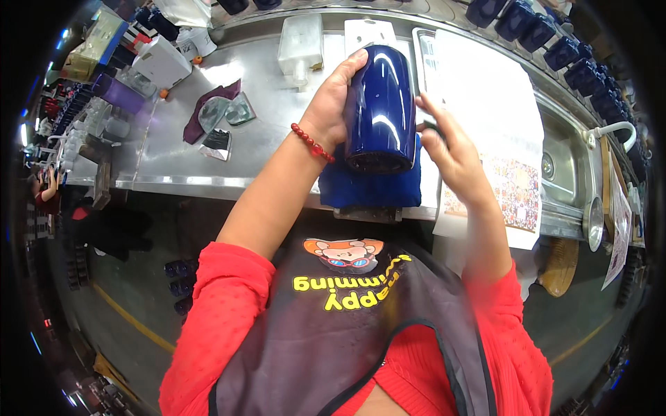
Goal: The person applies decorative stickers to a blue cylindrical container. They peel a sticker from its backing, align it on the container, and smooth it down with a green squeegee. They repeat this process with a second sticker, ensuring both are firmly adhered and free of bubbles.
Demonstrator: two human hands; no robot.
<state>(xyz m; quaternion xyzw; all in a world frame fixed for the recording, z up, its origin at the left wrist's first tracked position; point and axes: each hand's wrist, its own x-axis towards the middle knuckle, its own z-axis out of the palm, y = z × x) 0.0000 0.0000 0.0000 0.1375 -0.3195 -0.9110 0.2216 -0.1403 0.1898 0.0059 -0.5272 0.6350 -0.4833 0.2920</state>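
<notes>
My left hand [334,104] is closed around the left side of a glossy dark blue cylindrical vessel [381,104], its thumb up near the far end. The vessel is tilted, with its near end over a folded blue cloth [371,184] at the counter's edge. My right hand [451,152] is at the vessel's right side, index finger and thumb pointing toward it. A small dark piece shows between them, too blurred to name. The other right fingers are mostly hidden. A large white sheet [485,90] and a sheet with colourful printed pictures [506,194] lie to the right.
On the metal counter [166,149] at left are a purple cloth [198,118] with clear pieces, a white box [161,61] and a purple cup [116,93]. A clear bottle [300,52] lies at the back. Dark blue vessels [517,21] line the far right, beyond a sink [551,149].
</notes>
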